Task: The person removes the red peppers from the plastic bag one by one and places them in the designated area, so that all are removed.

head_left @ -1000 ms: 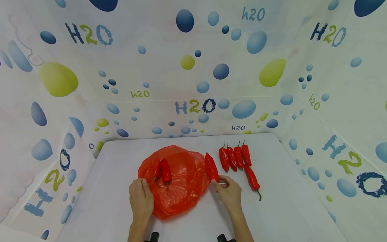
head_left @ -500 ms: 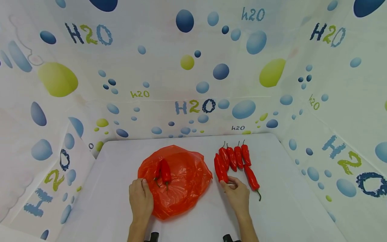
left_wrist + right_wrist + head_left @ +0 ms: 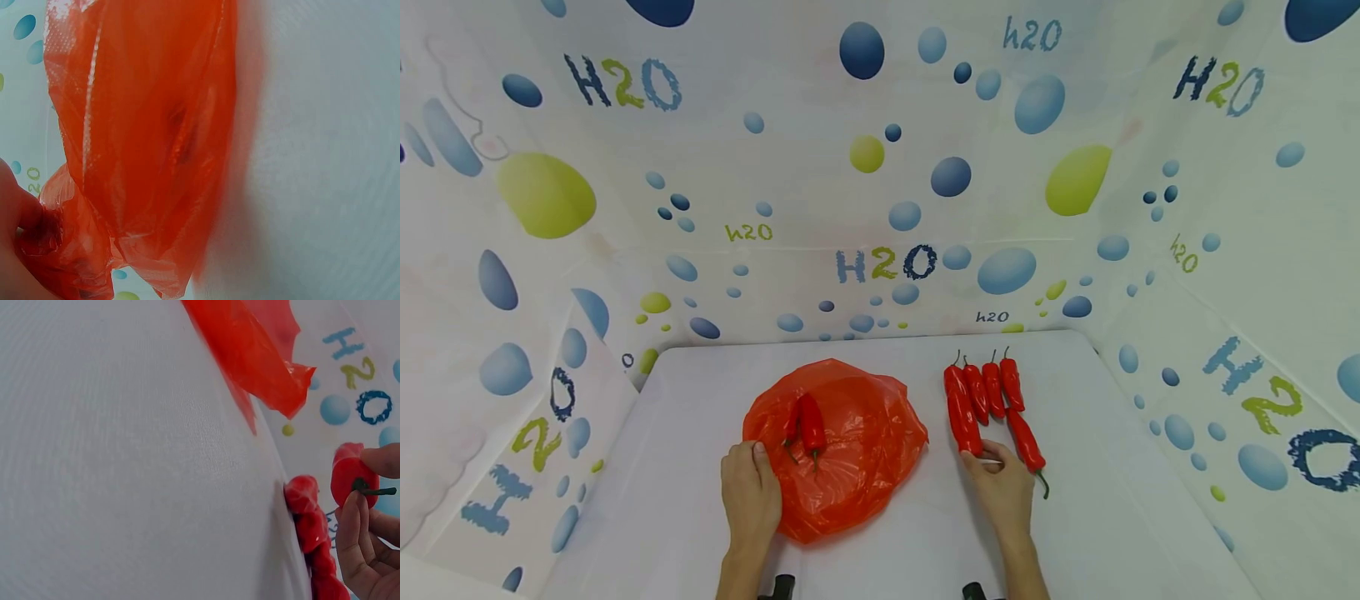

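My left hand (image 3: 751,492) grips the left edge of a red plastic bag (image 3: 857,467) that is spread on the table. In the left wrist view the bag (image 3: 150,125) fills much of the picture, bunched at my fingers (image 3: 19,206). Two red chili peppers (image 3: 812,425) show at the bag's opening. My right hand (image 3: 1002,492) pinches another red chili pepper (image 3: 964,421) by its stem end. In the right wrist view, the green stem of this held chili pepper (image 3: 353,481) sticks out between thumb and fingers. Its tip overlaps the leftmost chili pepper of a row.
Several red chili peppers (image 3: 992,389) lie side by side at the table's back right, stems pointing away. One more chili pepper (image 3: 1025,439) lies below them, its stem toward me. A patterned curtain (image 3: 880,208) closes off the back and sides of the white table (image 3: 1120,500).
My right hand has carried the chili pepper rightward, from the bag's right edge to just in front of the row. My left hand stays on the bag.
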### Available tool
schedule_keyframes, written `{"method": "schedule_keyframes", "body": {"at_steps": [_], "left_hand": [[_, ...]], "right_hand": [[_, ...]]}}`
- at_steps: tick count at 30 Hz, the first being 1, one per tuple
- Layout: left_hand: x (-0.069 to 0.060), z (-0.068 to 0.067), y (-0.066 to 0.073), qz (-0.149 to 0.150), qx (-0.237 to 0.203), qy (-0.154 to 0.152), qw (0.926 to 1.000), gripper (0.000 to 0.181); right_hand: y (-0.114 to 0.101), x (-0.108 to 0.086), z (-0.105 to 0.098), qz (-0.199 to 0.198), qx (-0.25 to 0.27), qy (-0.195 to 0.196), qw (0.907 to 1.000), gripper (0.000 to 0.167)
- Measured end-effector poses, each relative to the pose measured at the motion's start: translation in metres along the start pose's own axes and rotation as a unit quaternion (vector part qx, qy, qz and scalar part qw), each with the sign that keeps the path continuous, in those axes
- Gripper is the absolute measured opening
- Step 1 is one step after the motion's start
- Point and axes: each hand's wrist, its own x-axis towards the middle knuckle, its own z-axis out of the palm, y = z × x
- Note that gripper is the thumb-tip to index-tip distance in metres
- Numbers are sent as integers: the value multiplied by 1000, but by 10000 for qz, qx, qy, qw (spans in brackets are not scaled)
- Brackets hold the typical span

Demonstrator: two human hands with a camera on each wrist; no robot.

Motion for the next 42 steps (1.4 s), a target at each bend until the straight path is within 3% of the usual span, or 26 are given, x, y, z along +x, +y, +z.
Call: {"method": "schedule_keyframes", "body": {"at_steps": [9,26,42], "left_hand": [[0,1,-1,34,20,38,10000,18],[0,0,0,98,34,115,9999,17],[-2,1,-3,-24,21,-7,10000,18]], "right_hand": [[8,4,-8,-115,-184,273,9994,39],[23,3,-20,23,-391,536,9978,39],[32,3,-24,-118,-697,889,9935,40]]}}
